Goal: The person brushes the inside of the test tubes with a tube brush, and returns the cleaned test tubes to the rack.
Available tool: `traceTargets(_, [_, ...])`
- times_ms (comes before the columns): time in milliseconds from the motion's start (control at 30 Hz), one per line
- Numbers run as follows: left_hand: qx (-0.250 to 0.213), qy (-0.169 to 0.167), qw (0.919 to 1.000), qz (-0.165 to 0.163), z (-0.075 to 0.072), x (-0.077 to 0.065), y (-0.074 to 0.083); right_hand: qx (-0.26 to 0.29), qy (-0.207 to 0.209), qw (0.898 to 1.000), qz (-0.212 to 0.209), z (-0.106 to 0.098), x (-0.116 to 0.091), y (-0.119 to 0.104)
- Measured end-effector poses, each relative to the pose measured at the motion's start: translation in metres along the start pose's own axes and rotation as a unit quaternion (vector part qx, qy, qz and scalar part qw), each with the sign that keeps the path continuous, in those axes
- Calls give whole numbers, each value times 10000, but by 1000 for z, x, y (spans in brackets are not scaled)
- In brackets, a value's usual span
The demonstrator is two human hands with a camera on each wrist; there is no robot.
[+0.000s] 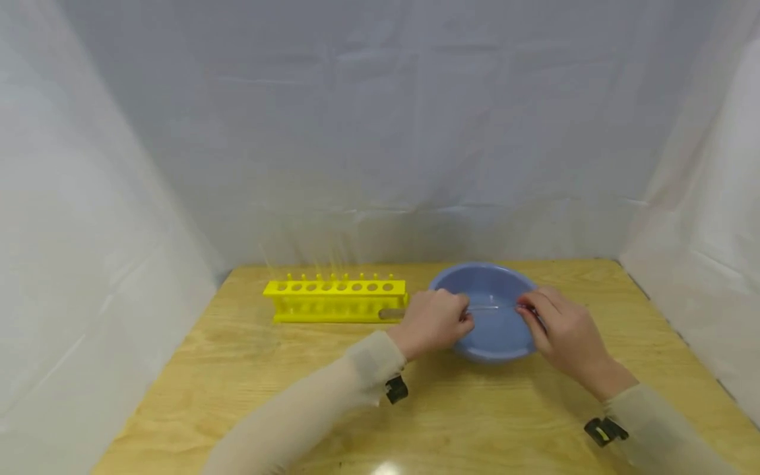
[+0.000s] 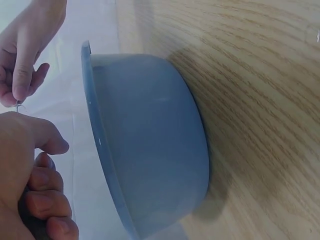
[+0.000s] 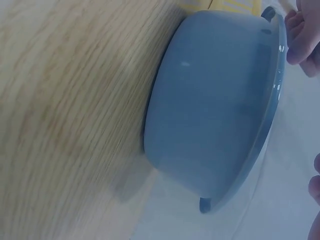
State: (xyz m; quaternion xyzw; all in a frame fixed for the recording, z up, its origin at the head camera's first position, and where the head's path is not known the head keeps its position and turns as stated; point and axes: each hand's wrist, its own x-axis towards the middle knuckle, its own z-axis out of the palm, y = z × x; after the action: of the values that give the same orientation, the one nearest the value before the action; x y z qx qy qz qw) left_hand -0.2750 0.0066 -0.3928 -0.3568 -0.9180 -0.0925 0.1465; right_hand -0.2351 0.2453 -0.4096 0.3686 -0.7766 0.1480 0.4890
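A person's left hand is curled in a fist round a greyish tube, its fingers clamped on it, with the tube's rounded end sticking out to the left just in front of the right end of a yellow rack. A thin rod runs from the left hand across to the right hand, whose thumb and fingers come together in a pinch on its far end. The rod lies roughly level over the opening of a blue basin, with the left hand by the basin's left side and the right hand by its right side; the left wrist view shows both hands above the rim. The rod probably goes into the tube, though the fist hides where the 2 meet. The basin stands upright on the wooden table, near the right end of the rack. The rack has a row of 8 round holes along its top and 8 short pegs behind them, and faint clear glass tubes rise at its left end. White sheeting hangs behind the table and along its sides. Pale sleeves cover the forearms.
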Motion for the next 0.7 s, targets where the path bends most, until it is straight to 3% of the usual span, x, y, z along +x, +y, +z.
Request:
traceTargets(200, [213, 140, 9997, -23, 0, -1, 4, 105, -188, 9994, 275, -3, -1, -1])
traceTargets(300, [396, 115, 9991, -4, -1, 1, 5, 406, -733, 9926, 879, -6, -1, -4])
traceTargets(367, [500, 34, 9987, -3, -1, 0, 5, 738, -1208, 9793, 1444, -9, 0, -5])
traceTargets(433, [577, -60, 9983, -6, 0, 0, 6, 1189, -1665, 9565, 2077, -11, 2, -7])
traceTargets(533, [634, -72, 9980, -16, 1, -2, 6, 1824, -2211, 9123, 2924, -14, 7, -7])
traceTargets(633, [703, 29, 9975, -14, 2, -3, 6, 2533, -2686, 8511, 3732, -17, 13, -4])
traceTargets(700, [775, 63, 9970, -8, 2, -3, 7, 3075, -2959, 8000, 4218, -18, 15, 1])
